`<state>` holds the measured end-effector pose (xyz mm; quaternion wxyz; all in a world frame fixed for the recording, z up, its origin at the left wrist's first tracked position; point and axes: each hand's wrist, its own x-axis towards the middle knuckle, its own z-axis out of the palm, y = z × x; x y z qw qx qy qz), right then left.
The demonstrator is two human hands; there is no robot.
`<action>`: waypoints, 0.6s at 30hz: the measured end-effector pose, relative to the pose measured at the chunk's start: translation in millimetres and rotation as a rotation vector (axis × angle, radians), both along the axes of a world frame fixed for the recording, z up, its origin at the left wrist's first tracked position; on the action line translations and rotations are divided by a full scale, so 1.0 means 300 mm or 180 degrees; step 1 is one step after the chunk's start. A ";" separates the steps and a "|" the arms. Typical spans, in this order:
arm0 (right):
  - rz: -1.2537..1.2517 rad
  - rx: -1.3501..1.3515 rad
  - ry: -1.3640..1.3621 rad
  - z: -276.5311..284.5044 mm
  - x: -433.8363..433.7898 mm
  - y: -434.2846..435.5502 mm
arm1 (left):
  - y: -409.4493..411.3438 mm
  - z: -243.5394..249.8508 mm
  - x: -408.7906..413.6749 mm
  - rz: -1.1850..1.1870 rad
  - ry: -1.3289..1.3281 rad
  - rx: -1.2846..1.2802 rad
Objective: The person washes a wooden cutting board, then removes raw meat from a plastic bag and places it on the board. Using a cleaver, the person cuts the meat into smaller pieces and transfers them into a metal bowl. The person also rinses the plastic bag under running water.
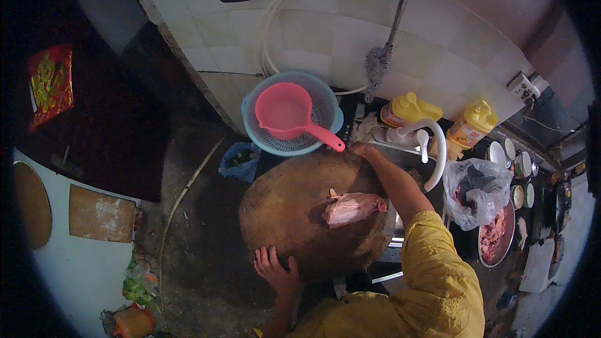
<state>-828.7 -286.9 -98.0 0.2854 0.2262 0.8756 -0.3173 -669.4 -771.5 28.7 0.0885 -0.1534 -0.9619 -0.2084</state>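
Observation:
A large round wooden chopping board (291, 202) lies before me, with a pale pink piece of raw meat (354, 209) on its right half. My left hand (277, 270) rests at the board's near left edge with its fingers apart. At the far right edge of the board is my right hand (361, 150), close to the handle of a pink plastic dipper (284, 108); its fingers are partly hidden, and I cannot tell whether they grip the rim. The dipper sits in a blue plastic colander (253, 124) beyond the board.
A blue plastic bag (239, 162) lies left of the colander. Right of my arm are a curved white faucet (439, 150), a clear plastic bag (479, 188) over a bowl of cut meat (493, 239), yellow bottles (472, 124) and several small bowls (496, 155). A brush (377, 65) hangs above.

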 end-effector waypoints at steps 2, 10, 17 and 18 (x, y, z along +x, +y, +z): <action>-0.0206 -0.0067 0.0004 -0.036 0.030 0.037 | 0.012 0.013 -0.015 -0.0110 0.0031 0.0155; -0.2026 0.0147 0.1681 0.116 0.196 -0.024 | 0.027 0.040 -0.054 -0.0043 -0.0357 0.0318; -0.1852 0.1164 0.1847 0.360 0.371 -0.124 | 0.018 0.008 -0.061 -0.0196 -0.0154 0.0325; -0.1818 0.1392 0.1908 0.404 0.412 -0.153 | 0.025 0.015 -0.063 -0.0182 -0.0168 0.0251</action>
